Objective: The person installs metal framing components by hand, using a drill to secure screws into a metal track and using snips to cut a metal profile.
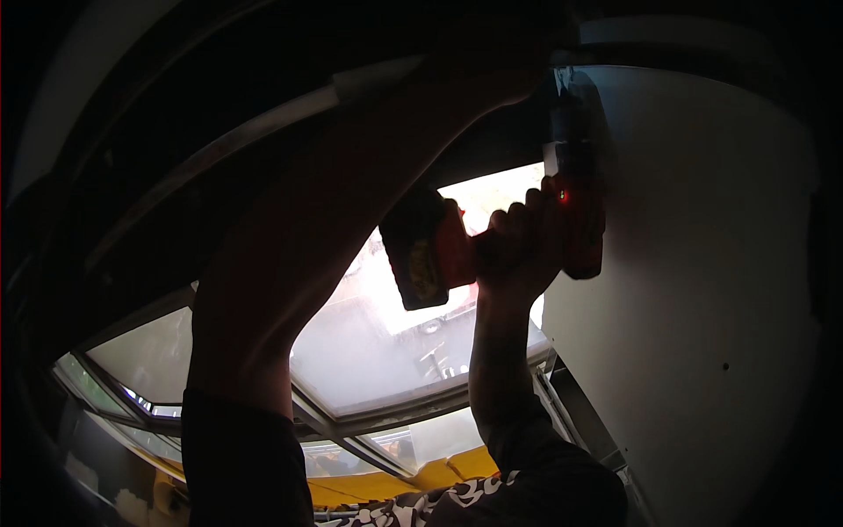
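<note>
our right hand (520, 241) is curled round a red drill (581, 235), while our left hand (527, 72) is up near its tip, too dark to tell how open or what it holds. a pale panel (702, 263) stands beside the drill.

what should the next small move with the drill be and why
Perhaps hold the red-and-black drill steady and check its tip's seating: the right hand grips its handle and its nose points up beside the pale panel, but shadow hides any contact. The left forearm reaches up toward the same dark area.
</note>
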{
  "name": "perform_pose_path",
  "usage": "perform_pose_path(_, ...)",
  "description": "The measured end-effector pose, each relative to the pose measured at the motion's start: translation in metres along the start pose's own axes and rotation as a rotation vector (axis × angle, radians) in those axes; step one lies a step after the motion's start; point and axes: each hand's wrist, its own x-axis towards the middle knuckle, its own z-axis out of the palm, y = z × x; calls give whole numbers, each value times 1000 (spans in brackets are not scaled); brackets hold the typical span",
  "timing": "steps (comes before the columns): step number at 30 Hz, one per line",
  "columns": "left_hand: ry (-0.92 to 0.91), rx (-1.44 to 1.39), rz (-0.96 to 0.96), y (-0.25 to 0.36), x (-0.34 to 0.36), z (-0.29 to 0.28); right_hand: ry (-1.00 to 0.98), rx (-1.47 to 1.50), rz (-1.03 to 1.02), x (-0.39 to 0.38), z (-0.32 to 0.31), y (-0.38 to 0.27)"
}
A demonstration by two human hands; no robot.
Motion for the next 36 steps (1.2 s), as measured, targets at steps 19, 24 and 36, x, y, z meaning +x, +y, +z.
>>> perform_pose_path(19,21,67,27,-5,-3,3,57,-45,69,-10,29,-5)
perform_pose_path(24,4,51,22,2,5,1,250,-245,-11,-10,24,-9)
perform_pose_path(36,182,130,-19,7,-4,23,271,-599,23,-172,-5,-90)
